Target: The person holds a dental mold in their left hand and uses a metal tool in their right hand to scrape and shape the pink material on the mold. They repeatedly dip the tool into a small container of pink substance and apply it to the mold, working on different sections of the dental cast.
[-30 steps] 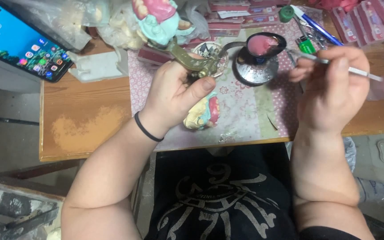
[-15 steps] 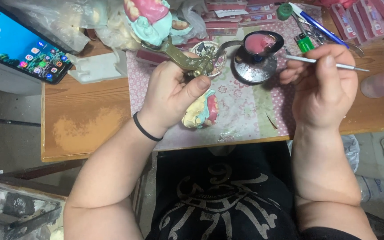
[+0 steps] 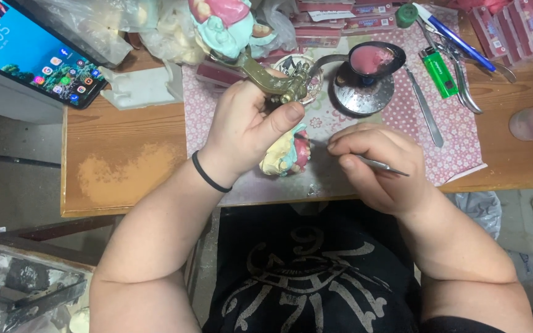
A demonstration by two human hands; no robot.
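Note:
My left hand (image 3: 248,126) grips a small painted figurine (image 3: 286,154), cream, teal and pink, fixed to a brass-coloured clamp (image 3: 272,80) that sticks out above my fingers. My right hand (image 3: 380,166) pinches a thin metal tool (image 3: 382,165) like a pen, its tip next to the figurine. A black band sits on my left wrist. Both hands work over a pink patterned cloth (image 3: 458,132) on a wooden table (image 3: 124,154).
A black dish of pink paint (image 3: 374,60) stands on a round metal base behind my hands. A green lighter (image 3: 438,73), tweezers (image 3: 424,106), pliers and pens lie at the right. A lit tablet (image 3: 29,52) leans at the far left. Plastic bags and another figurine (image 3: 226,24) crowd the back.
My right hand has come down from beside the paint dish to the figurine, bringing the thin tool with it. My left hand has kept its hold.

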